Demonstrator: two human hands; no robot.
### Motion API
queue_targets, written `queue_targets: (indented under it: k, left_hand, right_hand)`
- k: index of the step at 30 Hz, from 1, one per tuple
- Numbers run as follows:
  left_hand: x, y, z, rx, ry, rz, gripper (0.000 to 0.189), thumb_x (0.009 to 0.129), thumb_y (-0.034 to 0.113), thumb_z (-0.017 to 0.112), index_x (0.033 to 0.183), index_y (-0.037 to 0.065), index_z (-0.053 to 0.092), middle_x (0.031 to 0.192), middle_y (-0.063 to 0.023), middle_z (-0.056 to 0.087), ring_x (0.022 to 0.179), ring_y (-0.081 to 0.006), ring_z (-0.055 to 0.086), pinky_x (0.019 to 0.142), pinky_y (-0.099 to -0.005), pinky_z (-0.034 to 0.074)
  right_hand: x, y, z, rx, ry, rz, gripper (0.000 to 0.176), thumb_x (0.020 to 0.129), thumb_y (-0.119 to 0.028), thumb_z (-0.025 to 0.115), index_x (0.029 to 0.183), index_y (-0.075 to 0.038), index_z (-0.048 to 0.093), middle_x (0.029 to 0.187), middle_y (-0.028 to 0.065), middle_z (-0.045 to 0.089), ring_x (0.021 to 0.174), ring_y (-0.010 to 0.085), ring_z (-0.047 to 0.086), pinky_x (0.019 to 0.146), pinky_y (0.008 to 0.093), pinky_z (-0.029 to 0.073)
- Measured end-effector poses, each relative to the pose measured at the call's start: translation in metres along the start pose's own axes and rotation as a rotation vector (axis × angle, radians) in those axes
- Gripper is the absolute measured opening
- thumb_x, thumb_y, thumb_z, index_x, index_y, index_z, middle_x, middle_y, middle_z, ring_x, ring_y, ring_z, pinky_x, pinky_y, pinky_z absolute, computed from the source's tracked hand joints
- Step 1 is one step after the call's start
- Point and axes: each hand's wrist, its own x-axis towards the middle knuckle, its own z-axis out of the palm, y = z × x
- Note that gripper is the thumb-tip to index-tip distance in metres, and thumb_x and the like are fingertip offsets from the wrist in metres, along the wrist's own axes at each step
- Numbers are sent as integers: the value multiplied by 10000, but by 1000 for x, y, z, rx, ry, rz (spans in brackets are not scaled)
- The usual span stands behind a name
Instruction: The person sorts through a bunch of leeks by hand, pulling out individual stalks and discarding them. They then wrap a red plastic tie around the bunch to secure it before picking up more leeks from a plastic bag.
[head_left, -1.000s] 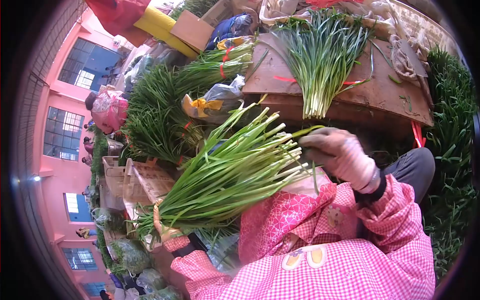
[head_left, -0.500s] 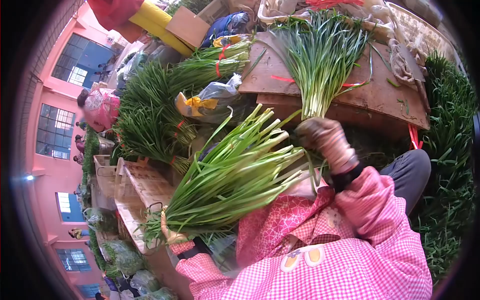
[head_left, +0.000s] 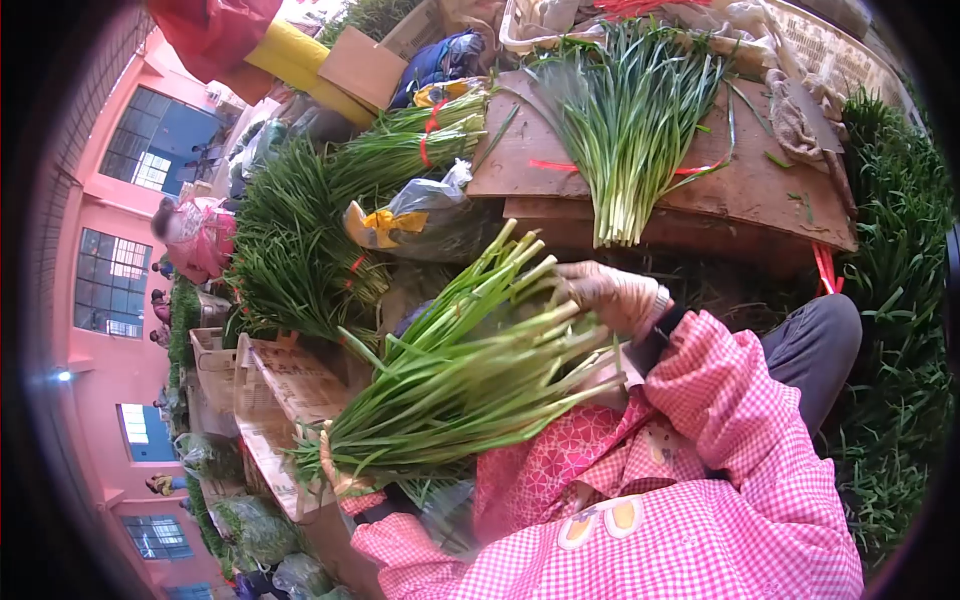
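A loose bunch of long green stalks [head_left: 460, 390] lies across my lap, pale ends toward the right. My left hand [head_left: 340, 470] is closed round its leafy end at the lower left. At the pale ends is my gloved right hand [head_left: 610, 292], its fingers bent over the stalks; the fingertips are partly hidden and blurred, so their hold is unclear. Beyond it, a fanned bunch of green stalks [head_left: 640, 140] rests on a brown board [head_left: 770, 200], cut ends toward me, with a red strip [head_left: 555, 165] beneath it.
Bunches tied with red bands [head_left: 405, 145] and a plastic bag with yellow tape [head_left: 400, 215] are at the left. A wooden crate [head_left: 290, 390] stands nearby. More greens [head_left: 890, 330] fill the right side. People, one in pink [head_left: 200, 238], are in the background.
My right hand has moved left and down from the cut ends of the bunch on the board to the stalks on my lap. My left hand stays at the leafy end.
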Motion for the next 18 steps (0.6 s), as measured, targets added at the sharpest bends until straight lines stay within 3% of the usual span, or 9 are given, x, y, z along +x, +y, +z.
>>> queue_targets:
  k: [1, 2, 6, 8, 9, 11, 13, 14, 18]
  left_hand:
    - [-5, 3, 5, -7, -7, 29, 294, 904, 274, 459, 1005, 62, 636, 1020, -134, 639, 919, -280, 616, 842, -452, 492]
    - [-12, 8, 15, -10, -13, 54, 290, 906, 272, 457, 1011, 70, 637, 1029, -132, 637, 925, -281, 614, 845, -458, 489]
    - [-7, 16, 14, -24, -149, 27, 298, 919, 270, 434, 1070, 87, 615, 1066, -130, 624, 954, -291, 603, 855, -482, 475]
    - [-6, 14, 10, -21, -154, 33, 304, 921, 264, 429, 1078, 74, 607, 1060, -139, 624, 945, -295, 607, 843, -480, 484]
    - [-5, 13, 7, -20, -156, 36, 308, 922, 262, 427, 1083, 67, 603, 1057, -144, 624, 940, -297, 608, 836, -479, 489]
    - [5, 9, -16, 44, -121, 109, 303, 921, 252, 430, 1078, 60, 603, 1043, -146, 628, 927, -290, 612, 826, -465, 498]
    - [9, 4, -20, 82, -81, 170, 293, 922, 238, 431, 1069, 55, 607, 1021, -146, 635, 911, -278, 617, 818, -446, 508]
    - [9, 1, -19, 112, -63, 200, 288, 922, 233, 431, 1060, 55, 610, 1011, -140, 638, 905, -273, 619, 817, -442, 509]
    - [16, -5, -24, 34, -19, 169, 276, 926, 220, 426, 1034, 49, 615, 995, -136, 641, 895, -264, 621, 804, -428, 519]
  right_hand:
    - [4, 16, -9, -242, -1, 39, 400, 821, -240, 626, 1150, -22, 558, 997, 59, 633, 912, 112, 578, 834, 270, 459]
    - [-7, 3, 17, -55, 6, 127, 323, 828, -228, 621, 1068, -11, 614, 949, 51, 642, 870, 103, 574, 791, 256, 461]
    - [-40, -29, 40, -408, 392, -43, 220, 847, -227, 608, 907, -18, 638, 759, 5, 608, 700, 76, 536, 656, 233, 451]
    - [-60, -28, 16, -382, 678, -212, 230, 871, -277, 571, 880, -54, 628, 696, -13, 563, 605, 68, 492, 549, 222, 402]
    - [-89, -39, -20, -27, 616, -267, 204, 857, -261, 591, 856, -59, 623, 673, -16, 547, 568, 63, 475, 520, 209, 380]
    - [-120, -54, -32, -311, 698, 145, 166, 834, -213, 611, 784, -55, 627, 595, -29, 516, 501, 62, 444, 458, 218, 349]
    - [-140, -33, -73, -703, 685, 320, 195, 777, -230, 650, 776, -35, 639, 611, 10, 567, 498, 118, 486, 485, 277, 410]
    - [-145, -20, -104, -1385, 661, 428, 161, 764, -209, 634, 834, -69, 669, 642, 56, 620, 535, 210, 556, 528, 318, 460]
    - [-145, -3, -128, -1883, 622, 943, 210, 771, -227, 609, 939, -117, 674, 852, 122, 648, 787, 290, 617, 696, 376, 493]
